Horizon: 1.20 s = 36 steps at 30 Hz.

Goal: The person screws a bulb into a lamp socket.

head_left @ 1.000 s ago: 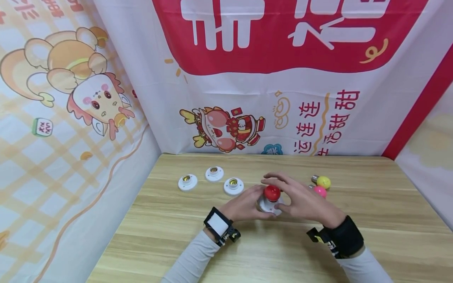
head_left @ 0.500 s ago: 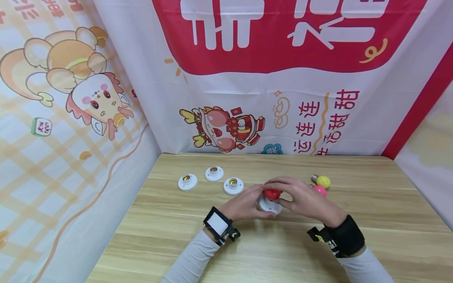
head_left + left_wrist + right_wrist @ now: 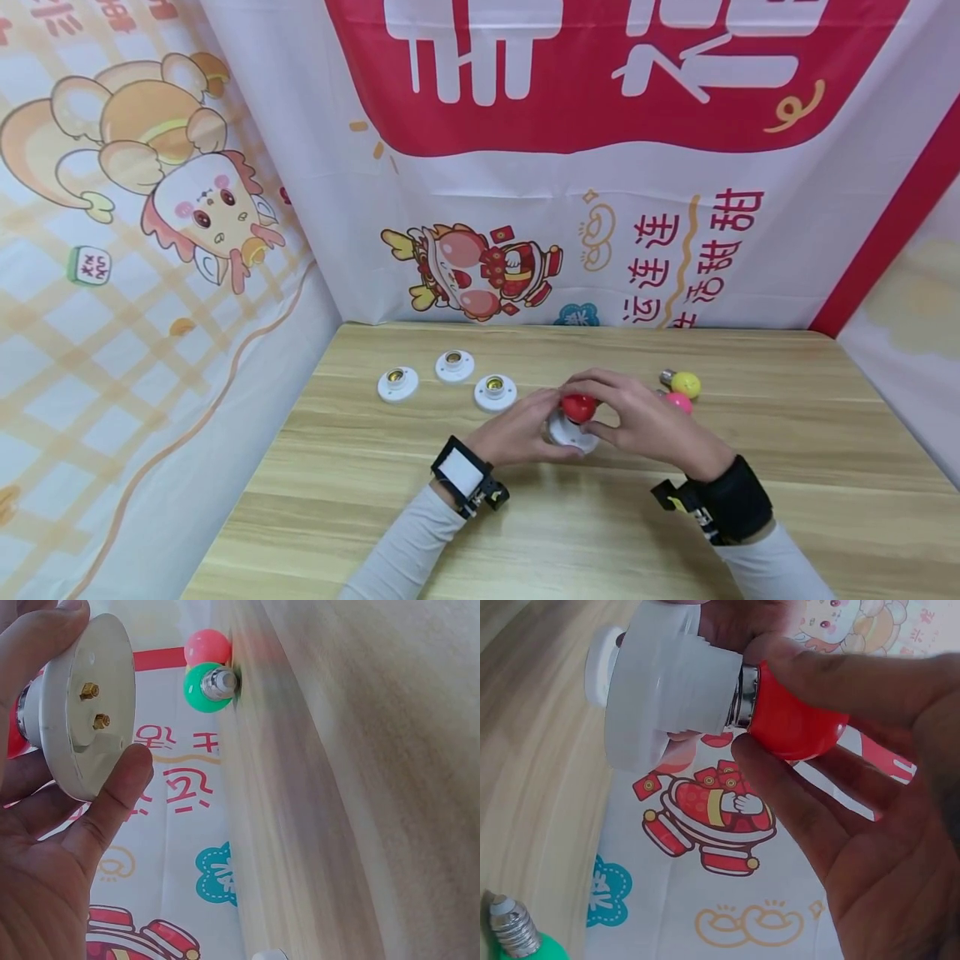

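My left hand (image 3: 521,432) grips a round white lamp socket (image 3: 566,435) by its rim, lifted off the table. In the left wrist view, two brass screws show on the underside of the socket (image 3: 79,712). My right hand (image 3: 637,417) holds a red light bulb (image 3: 578,407) between thumb and fingers. From the right wrist view, the metal base of the red bulb (image 3: 799,720) sits at the socket's mouth, with part of its thread still showing. The fingers of my right hand (image 3: 885,817) curve round the bulb's glass.
White lamp sockets stand at the back left: one at the far left (image 3: 397,385), one behind (image 3: 454,366), one nearer (image 3: 495,392). Yellow (image 3: 686,384) and pink (image 3: 678,402) bulbs lie right of my right hand. A green bulb (image 3: 204,688) lies beside the pink one on the wooden table (image 3: 337,500).
My right fingers have shifted round the red bulb, first spreading over it, then closing nearer to it. My left hand and the socket stay in nearly the same place.
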Motion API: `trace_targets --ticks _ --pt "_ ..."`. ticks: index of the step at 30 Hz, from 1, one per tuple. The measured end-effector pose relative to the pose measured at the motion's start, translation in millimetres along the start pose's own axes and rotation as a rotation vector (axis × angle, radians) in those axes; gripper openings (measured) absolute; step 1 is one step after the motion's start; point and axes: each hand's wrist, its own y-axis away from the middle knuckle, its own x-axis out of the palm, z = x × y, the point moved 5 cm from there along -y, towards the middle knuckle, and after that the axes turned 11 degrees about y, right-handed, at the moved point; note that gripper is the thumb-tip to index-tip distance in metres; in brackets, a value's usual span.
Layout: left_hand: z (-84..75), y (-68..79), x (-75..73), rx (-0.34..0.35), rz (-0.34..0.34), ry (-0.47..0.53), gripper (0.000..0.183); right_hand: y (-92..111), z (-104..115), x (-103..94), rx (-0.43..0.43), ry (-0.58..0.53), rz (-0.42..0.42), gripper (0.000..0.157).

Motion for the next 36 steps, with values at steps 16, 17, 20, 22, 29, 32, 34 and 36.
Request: trace_targets --ticks 16,17,20,22,29,32,34,36 --pt "-1.1 1.1 -1.5 0.028 -0.003 0.024 0.085 -1.0 0.5 -0.2 0.034 0.040 0.028 0.053" --pt "-0.9 1.1 -1.5 0.030 -0.003 0.024 0.084 -1.2 0.5 -0.1 0.034 0.043 0.021 0.053" --pt "-1.0 1.1 -2.0 0.034 -0.006 0.024 0.083 -1.6 0.7 -0.1 0.033 0.061 -0.009 0.052" --pt "-1.1 1.1 -2.5 0.034 -0.007 0.028 0.083 -1.7 0.7 0.1 0.038 0.072 -0.025 0.051" --pt "-0.5 0.3 -2.3 0.018 -0.008 0.022 0.082 -2.6 0.1 0.4 0.062 0.086 -0.037 0.052" --pt "0.3 -0.7 -0.7 0.012 0.003 0.026 0.088 -2.8 -0.1 -0.1 0.067 0.091 -0.045 0.053" --pt "1.3 -1.4 0.8 0.005 0.012 0.039 0.091 -3.1 -0.2 -0.1 0.064 0.096 -0.047 0.054" --pt "2.4 -1.4 2.1 -0.001 0.021 0.050 0.092 -3.5 0.0 0.2 0.055 0.096 -0.046 0.055"
